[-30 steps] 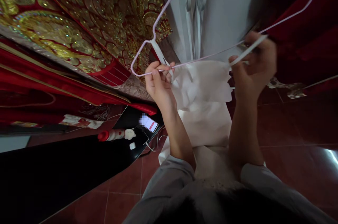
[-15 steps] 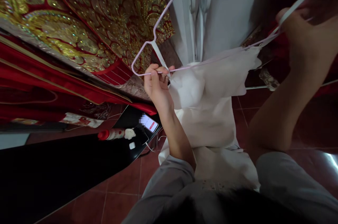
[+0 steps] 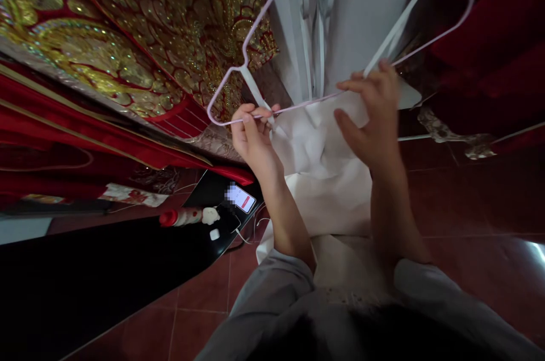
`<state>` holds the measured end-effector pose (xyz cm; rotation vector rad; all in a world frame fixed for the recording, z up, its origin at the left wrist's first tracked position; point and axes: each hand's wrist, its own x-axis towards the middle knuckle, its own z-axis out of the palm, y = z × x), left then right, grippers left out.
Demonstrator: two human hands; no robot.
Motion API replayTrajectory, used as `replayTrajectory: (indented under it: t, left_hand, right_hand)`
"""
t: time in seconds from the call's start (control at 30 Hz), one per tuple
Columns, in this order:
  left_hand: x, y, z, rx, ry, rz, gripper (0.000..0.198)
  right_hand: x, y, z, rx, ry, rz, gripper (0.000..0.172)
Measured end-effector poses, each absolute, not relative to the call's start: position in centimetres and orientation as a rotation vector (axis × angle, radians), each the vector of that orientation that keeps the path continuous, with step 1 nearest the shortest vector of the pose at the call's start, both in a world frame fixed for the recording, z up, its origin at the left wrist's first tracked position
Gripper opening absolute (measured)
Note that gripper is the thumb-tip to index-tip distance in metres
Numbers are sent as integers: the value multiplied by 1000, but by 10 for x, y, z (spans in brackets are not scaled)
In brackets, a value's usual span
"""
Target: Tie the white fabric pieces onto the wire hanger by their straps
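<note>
A pale pink wire hanger [image 3: 264,12] is held up in front of me. My left hand [image 3: 259,148] is closed around its bottom bar and the lower end of a white strap [image 3: 254,86]. From the bar a white garment [image 3: 327,196] hangs down. My right hand [image 3: 378,128], slightly blurred, is at the bar's right part, thumb and fingers apart, fingertips at the bar and near the second white strap [image 3: 395,32]. That strap loops over the hanger's right notch. The hanger's hook is out of view.
Red and gold sequinned garments [image 3: 179,26] hang on the left, dark red cloth [image 3: 498,60] on the right. Below left, a black table [image 3: 128,270] bears a phone [image 3: 242,199], a red-capped bottle [image 3: 183,217] and a small white case [image 3: 214,234]. Red tiles [image 3: 204,287] cover the floor.
My right hand has come down and left from the upper right to the bottom bar. The second strap now sits over the right notch. My left hand has stayed in place.
</note>
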<state>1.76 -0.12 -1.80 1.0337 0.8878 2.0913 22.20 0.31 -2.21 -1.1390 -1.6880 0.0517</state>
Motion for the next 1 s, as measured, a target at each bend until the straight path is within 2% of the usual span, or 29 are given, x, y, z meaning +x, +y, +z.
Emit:
replayTrajectory:
  t: [0.17,0.3,0.4,0.6,0.73,0.9,1.0]
  left_hand:
    - [13,-10,-16,1049,999,2086,20]
    - [3,-43,5,1372,1283,1715,29]
    - [-1,-61,33,1551,1301,1537,30]
    - [-4,-17,66,1341,936,2138,17]
    - [-32,15,38,1282,1094,2385,30]
    - [-42,8,-11,1210,1109,2200,23]
    - [-20,-1,-17,1050,1109,2102,32]
  right_hand:
    - [202,3,-35,-1117,-1668,94,33]
    - [212,6,-31,-1101,-1671,106,28]
    - [218,5,-28,-1056,-1628,73,25]
    - [217,1,-27,-1084,-1642,88,25]
    - [219,1,-27,-1103,-1650,132,26]
    - [221,0,-22,-1108,-1616,83,22]
    - [221,-3,-19,-1091,-1593,69,25]
